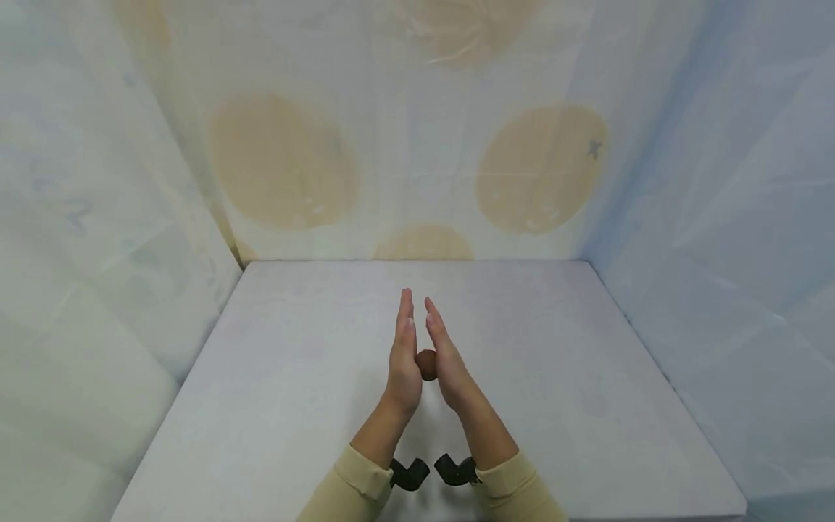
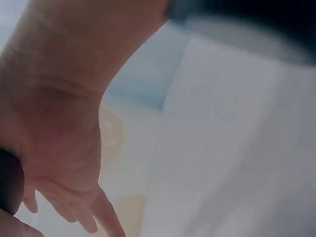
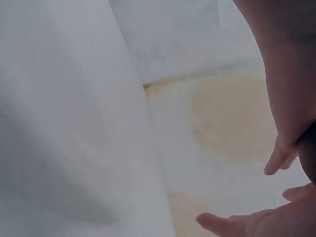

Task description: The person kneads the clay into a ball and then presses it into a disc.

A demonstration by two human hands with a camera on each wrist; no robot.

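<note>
pressing a small brown ball (image 1: 427,364) between flat palms, left hand (image 1: 402,362) at 9 o'clock, right hand (image 1: 450,362) at 3, fingers straight, above table (image 1: 293,377) centre. looks light, smooth, likely to slip; best held mid-palm.

1. Table (image 1: 313,406): pale grey-white top, matte, square-ish, fills lower half of head view.
2. Back wall (image 1: 417,167): draped cloth, cream w/ big tan round blobs.
3. Left wall (image 1: 98,254): same sort of sheet, whitish-green tint, wrinkled.
4. Right wall (image 1: 730,254): sheet w/ pale blue tint, soft folds.
5. Light: even, diffuse, no hard shadows.
</note>
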